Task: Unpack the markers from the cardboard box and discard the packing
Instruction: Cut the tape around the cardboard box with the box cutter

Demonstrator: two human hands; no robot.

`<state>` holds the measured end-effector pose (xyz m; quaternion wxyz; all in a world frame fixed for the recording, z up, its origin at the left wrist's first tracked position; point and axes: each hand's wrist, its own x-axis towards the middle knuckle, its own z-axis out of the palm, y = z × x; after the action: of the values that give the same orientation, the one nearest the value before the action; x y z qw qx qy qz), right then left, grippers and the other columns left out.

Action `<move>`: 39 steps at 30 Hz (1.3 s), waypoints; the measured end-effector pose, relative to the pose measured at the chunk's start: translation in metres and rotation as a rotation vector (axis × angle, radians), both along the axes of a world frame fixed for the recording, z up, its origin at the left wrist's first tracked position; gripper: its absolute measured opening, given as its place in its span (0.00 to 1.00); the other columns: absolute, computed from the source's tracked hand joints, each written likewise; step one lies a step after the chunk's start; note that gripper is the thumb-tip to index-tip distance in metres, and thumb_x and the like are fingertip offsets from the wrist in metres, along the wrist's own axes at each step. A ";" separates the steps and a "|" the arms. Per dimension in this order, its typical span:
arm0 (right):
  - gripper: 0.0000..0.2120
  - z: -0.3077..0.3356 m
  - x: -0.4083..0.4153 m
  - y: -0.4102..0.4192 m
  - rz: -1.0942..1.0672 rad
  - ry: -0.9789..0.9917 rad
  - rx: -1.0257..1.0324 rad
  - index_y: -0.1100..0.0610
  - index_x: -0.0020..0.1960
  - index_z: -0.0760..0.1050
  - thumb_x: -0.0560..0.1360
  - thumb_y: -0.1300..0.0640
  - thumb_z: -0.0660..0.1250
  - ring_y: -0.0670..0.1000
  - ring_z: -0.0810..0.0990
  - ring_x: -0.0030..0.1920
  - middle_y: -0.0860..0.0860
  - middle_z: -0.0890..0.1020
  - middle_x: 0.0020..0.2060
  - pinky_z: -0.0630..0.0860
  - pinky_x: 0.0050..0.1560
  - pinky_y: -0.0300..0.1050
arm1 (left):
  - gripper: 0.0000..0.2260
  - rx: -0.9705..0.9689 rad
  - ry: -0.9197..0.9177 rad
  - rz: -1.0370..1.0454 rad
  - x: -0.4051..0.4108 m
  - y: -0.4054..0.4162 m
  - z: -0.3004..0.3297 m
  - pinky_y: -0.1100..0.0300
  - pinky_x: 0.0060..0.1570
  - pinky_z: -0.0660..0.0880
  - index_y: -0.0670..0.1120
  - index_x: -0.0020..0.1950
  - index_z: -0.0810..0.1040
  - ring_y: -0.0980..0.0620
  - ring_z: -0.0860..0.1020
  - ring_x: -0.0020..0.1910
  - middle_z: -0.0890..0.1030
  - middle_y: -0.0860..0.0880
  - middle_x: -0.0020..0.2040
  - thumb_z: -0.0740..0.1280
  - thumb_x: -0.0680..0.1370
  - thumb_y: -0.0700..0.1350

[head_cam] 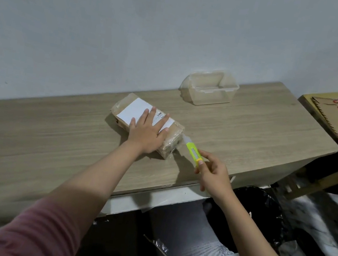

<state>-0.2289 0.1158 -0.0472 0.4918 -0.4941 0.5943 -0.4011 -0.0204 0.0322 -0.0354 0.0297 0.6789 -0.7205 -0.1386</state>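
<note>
Cardboard box, brown, tape-wrapped and bearing a white shipping label, lies on the pale wood-grain table, its long axis running from the far left toward the near right. The left hand presses flat on its top, fingers spread and open, palm over the near half and fingertips on the label, pinning the box rather than gripping it. The right hand is closed around the rear of a yellow-green plastic utility knife, thumb and forefinger pinching the handle while the other fingers curl beneath. The knife points up and to the left, its pale blade tip meeting the short near-right end of the box where shiny clear tape covers the cardboard; whether the edge has entered the tape cannot be told. So the cut lies directly ahead of the right hand, at the end face, while the left hand sits just beside the blade's line and above it. The likely step is slitting the tape along that end, and the holding fingers look close enough to call for care. A clear plastic tub stands well apart near the wall, and a bin lined with a black bag waits below the table's right edge, probably for the packing. No markers are visible; the box looks sealed.
</note>
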 end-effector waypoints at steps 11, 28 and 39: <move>0.15 -0.011 -0.015 0.007 -0.113 -0.029 0.000 0.54 0.62 0.74 0.79 0.64 0.59 0.43 0.67 0.17 0.55 0.76 0.32 0.65 0.18 0.36 | 0.23 0.027 0.020 0.098 -0.011 -0.005 0.002 0.38 0.72 0.40 0.62 0.76 0.46 0.47 0.38 0.77 0.41 0.49 0.79 0.43 0.80 0.60; 0.14 0.001 0.032 -0.040 -0.137 -0.068 0.016 0.55 0.64 0.72 0.79 0.62 0.59 0.41 0.69 0.17 0.51 0.76 0.31 0.66 0.18 0.35 | 0.23 0.014 0.021 0.114 -0.014 -0.006 0.001 0.38 0.72 0.40 0.63 0.75 0.45 0.47 0.39 0.77 0.41 0.49 0.79 0.44 0.80 0.59; 0.14 -0.003 0.023 -0.039 -0.040 -0.032 -0.020 0.55 0.64 0.72 0.79 0.62 0.59 0.42 0.67 0.17 0.52 0.76 0.32 0.64 0.18 0.34 | 0.23 0.016 0.010 0.123 -0.016 -0.009 0.000 0.38 0.71 0.40 0.63 0.75 0.45 0.47 0.39 0.77 0.41 0.49 0.79 0.43 0.80 0.59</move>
<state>-0.2061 0.0765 -0.0500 0.4879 -0.4805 0.5921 -0.4248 -0.0365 0.0236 -0.0357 0.0362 0.7212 -0.6762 -0.1459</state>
